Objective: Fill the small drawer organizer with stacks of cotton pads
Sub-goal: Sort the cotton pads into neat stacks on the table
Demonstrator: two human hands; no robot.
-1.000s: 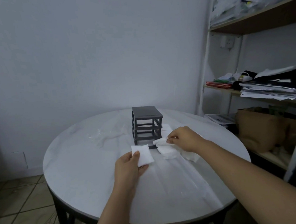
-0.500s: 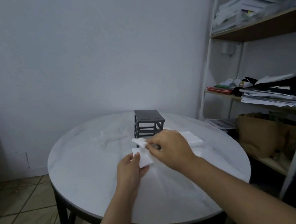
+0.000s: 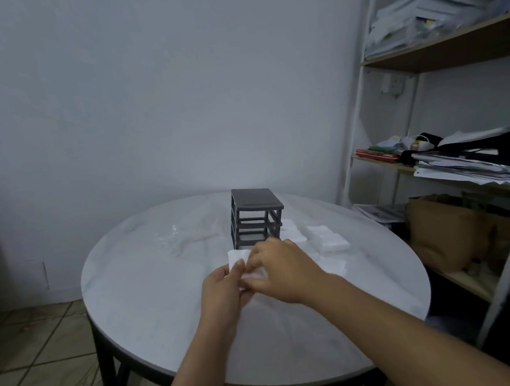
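A small dark grey drawer organizer (image 3: 256,215) stands upright near the middle of the round table, its front slots showing as open frames. Just in front of it my left hand (image 3: 224,290) holds a small stack of white cotton pads (image 3: 237,258) from below. My right hand (image 3: 282,268) presses on the same stack from the right, fingers pinched on the pads. More white cotton pads (image 3: 326,237) lie loose on the table to the right of the organizer.
The round white marble table (image 3: 152,288) has a crumpled clear plastic wrapper (image 3: 178,236) left of the organizer. A shelf unit (image 3: 443,163) with papers, books and a brown bag stands close on the right. Tiled floor lies at the lower left.
My right hand left the loose pads on the right and came over with a pad to the stack in my left hand. Both hands now hold the stack together.
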